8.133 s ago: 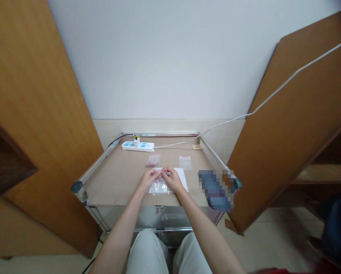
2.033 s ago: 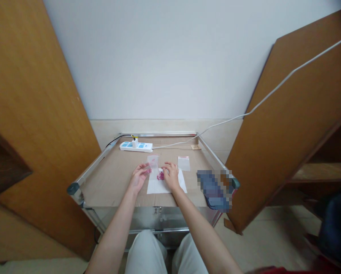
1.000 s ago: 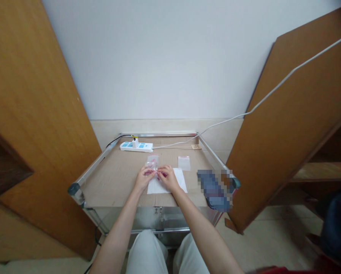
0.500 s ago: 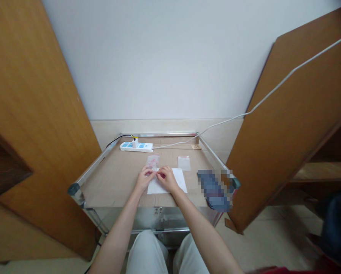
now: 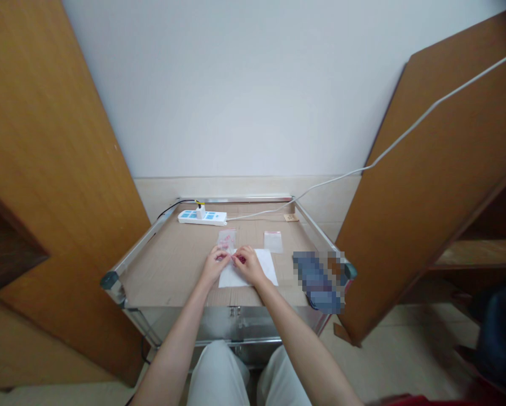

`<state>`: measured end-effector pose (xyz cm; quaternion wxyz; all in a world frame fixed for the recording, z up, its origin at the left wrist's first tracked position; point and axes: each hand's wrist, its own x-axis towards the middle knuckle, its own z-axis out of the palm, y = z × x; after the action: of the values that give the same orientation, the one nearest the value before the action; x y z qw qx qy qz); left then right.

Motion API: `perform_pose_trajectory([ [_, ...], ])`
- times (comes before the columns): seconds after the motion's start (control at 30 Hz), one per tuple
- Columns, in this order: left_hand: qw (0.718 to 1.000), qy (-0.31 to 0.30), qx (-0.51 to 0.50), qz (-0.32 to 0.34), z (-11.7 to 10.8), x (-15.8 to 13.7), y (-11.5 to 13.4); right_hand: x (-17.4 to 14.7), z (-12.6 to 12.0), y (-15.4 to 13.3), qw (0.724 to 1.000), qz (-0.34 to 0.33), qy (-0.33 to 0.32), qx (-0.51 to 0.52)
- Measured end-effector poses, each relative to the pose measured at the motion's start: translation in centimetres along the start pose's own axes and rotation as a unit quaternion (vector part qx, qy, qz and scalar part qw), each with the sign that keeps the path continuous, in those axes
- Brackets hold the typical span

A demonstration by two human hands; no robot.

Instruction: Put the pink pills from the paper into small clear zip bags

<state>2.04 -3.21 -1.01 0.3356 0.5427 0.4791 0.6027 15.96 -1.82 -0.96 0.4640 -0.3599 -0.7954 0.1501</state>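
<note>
My left hand and my right hand meet fingertip to fingertip over the left part of a white sheet of paper. Both are closed in a pinch. Something small and dark red shows within my right hand's curled fingers; its kind is too small to tell. Whatever my left fingertips pinch is too tiny to make out. Just beyond the left hand lies a clear plastic bag with pinkish marks. A second clear zip bag lies flat past the paper's far edge.
A white power strip with a plug stands at the back left; its white cable rises to the right. A blurred dark blue item lies at the right front corner. Metal rails border the cardboard-covered top.
Hardly anything differs. The clear bag beyond my left hand has shifted slightly, while both hands keep nearly the same place and pinch.
</note>
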Motion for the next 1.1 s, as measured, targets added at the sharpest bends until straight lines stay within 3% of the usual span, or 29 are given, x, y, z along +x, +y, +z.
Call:
perform_pose_trajectory([
  [0.23, 0.998, -0.015, 0.057, 0.033, 0.1, 0.0, 0.1, 0.0, 0.1, 0.1, 1.0, -0.002, -0.005, -0.01],
  [0.63, 0.995, -0.016, 0.072, 0.06, 0.3, 0.0, 0.0, -0.1, -0.1, -0.6, 0.999, 0.009, 0.004, -0.034],
  [1.1, 0.995, -0.026, 0.079, 0.052, 0.1, 0.0, -0.3, -0.1, 0.4, 0.5, 0.999, -0.001, -0.011, -0.035],
])
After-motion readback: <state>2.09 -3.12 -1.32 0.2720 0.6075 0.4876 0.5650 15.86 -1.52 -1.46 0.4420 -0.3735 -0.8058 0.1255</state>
